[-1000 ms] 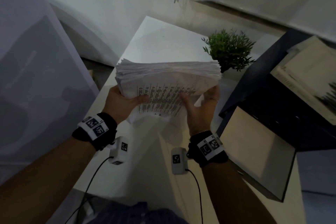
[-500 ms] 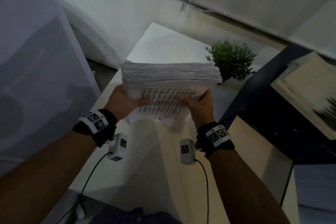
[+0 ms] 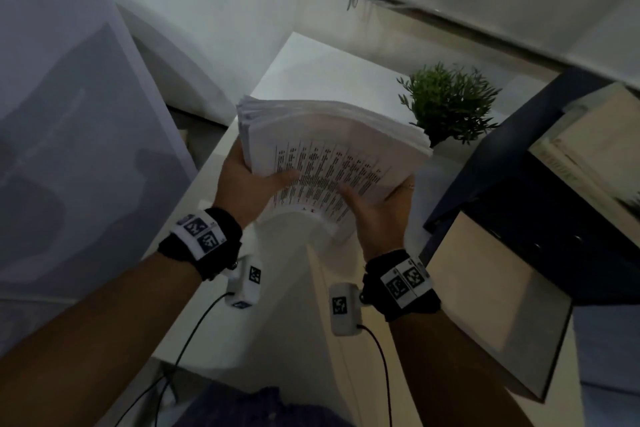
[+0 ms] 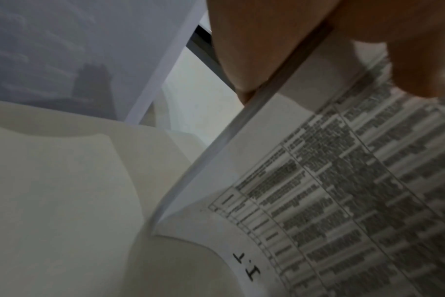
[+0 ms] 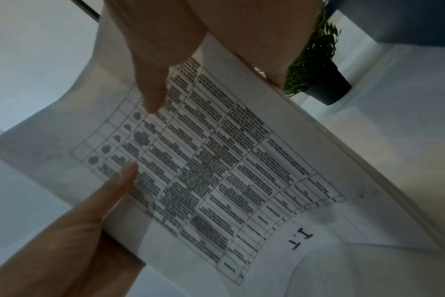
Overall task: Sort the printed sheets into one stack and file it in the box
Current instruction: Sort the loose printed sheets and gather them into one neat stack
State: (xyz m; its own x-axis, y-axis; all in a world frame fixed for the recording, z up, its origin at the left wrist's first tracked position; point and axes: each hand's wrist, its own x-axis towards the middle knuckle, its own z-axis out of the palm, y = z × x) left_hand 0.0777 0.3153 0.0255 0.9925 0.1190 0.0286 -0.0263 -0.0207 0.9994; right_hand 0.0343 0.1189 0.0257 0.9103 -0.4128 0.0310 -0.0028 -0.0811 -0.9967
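Observation:
A thick stack of printed sheets is held in the air over the white table, its table-printed face toward me and its lower edge curling. My left hand grips its left side with the thumb across the print. My right hand grips the right side, thumb also on the face. The left wrist view shows the stack under my left thumb. The right wrist view shows the printed face, my right thumb and my left thumb. A dark blue box stands open at the right.
A small potted plant stands on the table just behind the stack, close to the box. Pale papers or books lie on the box's far right. A grey panel stands at the left. Wrist camera cables hang below my arms.
The stack has tipped, right end lower and printed face turned more toward me, and its top edge fans out. Both hands keep their grip.

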